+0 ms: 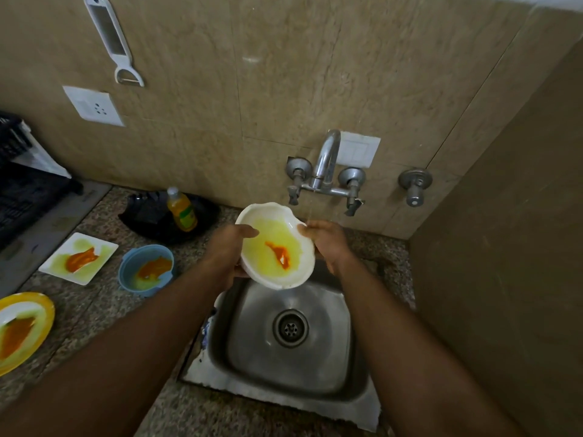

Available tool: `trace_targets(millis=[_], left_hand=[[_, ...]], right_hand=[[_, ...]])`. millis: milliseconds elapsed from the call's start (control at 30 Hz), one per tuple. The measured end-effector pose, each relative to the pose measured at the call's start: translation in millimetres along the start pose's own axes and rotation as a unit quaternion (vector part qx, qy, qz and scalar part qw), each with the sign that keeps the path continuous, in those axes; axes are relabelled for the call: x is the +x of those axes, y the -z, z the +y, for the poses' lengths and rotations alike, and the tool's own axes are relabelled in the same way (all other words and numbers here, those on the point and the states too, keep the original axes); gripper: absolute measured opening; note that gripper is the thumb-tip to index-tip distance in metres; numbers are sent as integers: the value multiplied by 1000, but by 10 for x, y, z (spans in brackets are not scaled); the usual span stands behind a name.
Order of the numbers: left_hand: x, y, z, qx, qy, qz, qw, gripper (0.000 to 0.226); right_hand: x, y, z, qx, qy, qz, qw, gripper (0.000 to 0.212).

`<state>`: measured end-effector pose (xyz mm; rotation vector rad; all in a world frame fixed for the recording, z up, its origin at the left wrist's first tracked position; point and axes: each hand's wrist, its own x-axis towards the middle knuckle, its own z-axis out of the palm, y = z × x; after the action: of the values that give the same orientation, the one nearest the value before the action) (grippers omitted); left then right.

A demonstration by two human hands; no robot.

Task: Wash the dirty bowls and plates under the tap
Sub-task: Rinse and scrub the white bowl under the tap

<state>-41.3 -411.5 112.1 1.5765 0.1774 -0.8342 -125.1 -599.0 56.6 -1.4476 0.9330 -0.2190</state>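
Observation:
A white scalloped bowl (pixel 275 244), smeared yellow with an orange streak, is held tilted over the far edge of the steel sink (pixel 328 383). My left hand (pixel 232 244) grips its left rim, thumb inside. My right hand (pixel 328 244) holds the right rim. A thin stream of water falls from the tap (pixel 326 159) onto my right hand at the bowl's edge. On the counter to the left wait a dirty white square plate (pixel 79 257), a blue bowl (pixel 145 272) and a yellow plate (pixel 23 329).
A yellow soap bottle (pixel 182 209) lies in a black pan (pixel 170 220) behind the blue bowl. A black rack (pixel 22 197) sits at far left. The wall stands close on the right. A peeler (pixel 113 39) hangs on the tiled wall.

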Motion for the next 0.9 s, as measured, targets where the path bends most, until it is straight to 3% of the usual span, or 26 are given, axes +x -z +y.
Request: trace_targets(millis=[133, 200, 267, 400, 567, 667, 767, 900], left_hand=[[-27, -135, 17, -13, 3, -2, 1000, 32], [-39, -184, 10, -15, 9, -3, 1000, 31], [-55, -219, -18, -17, 12, -4, 1000, 31], [-58, -248, -66, -25, 16, 1, 1000, 33], [-80, -237, -58, -38, 13, 13, 999, 26], [-82, -205, -34, -39, 12, 20, 999, 29], [-105, -159, 7, -40, 13, 29, 999, 31], [-104, -111, 30, -28, 1, 30, 999, 34]], right_hand=[[204, 93, -110, 36, -29, 279, 959, 58], [230, 176, -195, -4, -17, 350, 936, 65], [221, 258, -293, -81, 24, 377, 922, 54], [227, 321, -276, -109, 51, 373, 920, 39], [223, 312, -243, -116, 23, 346, 931, 43], [171, 166, -170, -56, -35, 249, 966, 31], [72, -19, -66, -19, -42, 85, 995, 15], [71, -123, -6, -120, 69, 73, 988, 25]])
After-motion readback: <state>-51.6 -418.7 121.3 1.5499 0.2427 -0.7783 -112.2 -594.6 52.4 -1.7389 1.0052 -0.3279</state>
